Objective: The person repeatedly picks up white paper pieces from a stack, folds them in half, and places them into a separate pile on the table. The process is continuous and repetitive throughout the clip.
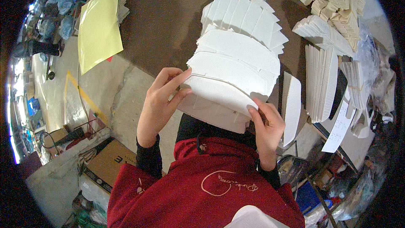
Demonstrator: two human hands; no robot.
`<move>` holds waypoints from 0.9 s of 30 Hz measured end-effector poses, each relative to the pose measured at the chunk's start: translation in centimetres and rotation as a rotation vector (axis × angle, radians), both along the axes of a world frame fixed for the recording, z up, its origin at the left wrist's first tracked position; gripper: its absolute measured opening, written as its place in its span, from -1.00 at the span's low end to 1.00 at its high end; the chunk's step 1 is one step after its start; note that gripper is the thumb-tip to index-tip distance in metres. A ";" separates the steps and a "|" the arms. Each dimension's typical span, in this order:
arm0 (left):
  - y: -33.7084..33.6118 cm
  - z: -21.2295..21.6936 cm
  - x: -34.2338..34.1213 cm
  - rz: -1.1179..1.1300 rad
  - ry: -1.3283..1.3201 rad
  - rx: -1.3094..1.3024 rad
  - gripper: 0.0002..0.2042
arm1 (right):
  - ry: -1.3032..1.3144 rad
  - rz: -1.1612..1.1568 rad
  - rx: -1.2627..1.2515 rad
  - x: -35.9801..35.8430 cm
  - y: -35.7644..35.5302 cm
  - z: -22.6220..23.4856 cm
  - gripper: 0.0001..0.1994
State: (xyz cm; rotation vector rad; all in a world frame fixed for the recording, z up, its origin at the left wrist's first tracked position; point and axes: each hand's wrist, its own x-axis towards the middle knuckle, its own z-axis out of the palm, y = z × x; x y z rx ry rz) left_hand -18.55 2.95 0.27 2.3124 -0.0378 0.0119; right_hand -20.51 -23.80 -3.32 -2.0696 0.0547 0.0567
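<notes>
At opposite ends of a white sheet (220,92), left hand (161,93) pinches; right hand (268,123) pinches too.

Card pieces (242,14) lie on the table (156,21); stacks (321,84) sit right, a sheet (100,27) left, seemingly over the edge.

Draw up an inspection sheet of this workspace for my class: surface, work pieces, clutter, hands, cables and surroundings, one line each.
Surface: brown table, partly covered by white and cream pieces.
Work pieces: a curved white piece held in front of overlapping white pieces fanned out on the table.
Clutter: yellow sheet at left; white stack and cream stacks at right.
Hands: left hand holds the curved piece's left end; right hand holds its right end.
Cables: none seen clearly; small dark shapes at far left cannot be told.
Surroundings: concrete floor and a cardboard box, lower left.
</notes>
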 end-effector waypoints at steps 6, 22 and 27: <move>-0.3 -0.2 0.2 0.039 -0.021 -0.006 -0.65 | 0.001 -0.074 -0.022 -0.1 0.6 0.2 -0.77; 0.5 -0.5 0.6 -0.022 -0.020 0.012 -0.53 | -0.099 -0.006 -0.211 -0.3 1.2 0.6 -0.62; 0.0 -0.3 0.5 0.008 0.002 -0.041 -0.59 | -0.207 0.044 -0.490 -0.8 1.9 1.2 -0.53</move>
